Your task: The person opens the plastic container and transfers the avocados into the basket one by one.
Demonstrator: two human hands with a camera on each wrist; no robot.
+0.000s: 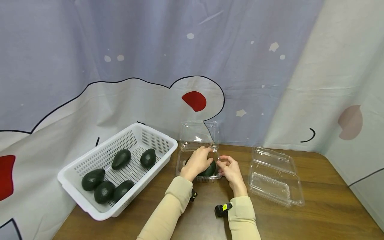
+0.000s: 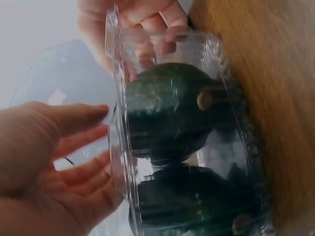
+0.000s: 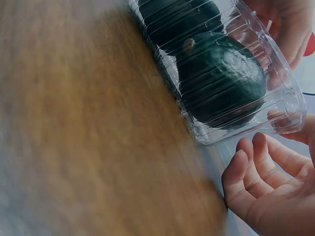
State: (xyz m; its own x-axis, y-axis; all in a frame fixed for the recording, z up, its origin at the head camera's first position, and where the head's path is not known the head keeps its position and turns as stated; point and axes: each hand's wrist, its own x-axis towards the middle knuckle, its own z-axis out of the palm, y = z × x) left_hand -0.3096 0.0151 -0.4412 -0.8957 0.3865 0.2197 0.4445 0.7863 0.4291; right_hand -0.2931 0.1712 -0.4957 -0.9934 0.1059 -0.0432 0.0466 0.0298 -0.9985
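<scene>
A clear plastic container (image 1: pixel 183 173) stands at the table's middle with its lid (image 1: pixel 196 131) raised at the back. Two dark green avocados (image 2: pixel 167 108) lie side by side inside it, seen through the plastic in both wrist views. Over the container's left part is my left hand (image 1: pixel 196 162), its fingers and thumb spread loosely at the rim, holding nothing. At the right end, my right hand (image 1: pixel 231 170) pinches the rim; one digit shows behind the plastic wall while loosely bent fingers (image 3: pixel 241 164) stay outside.
A white perforated basket (image 1: pixel 73 181) on the left holds several avocados (image 1: pixel 121 159). To the right lies another clear container (image 1: pixel 270 186), opened out. The wooden table (image 1: pixel 324 200) meets a patterned curtain (image 1: pixel 144 106) behind.
</scene>
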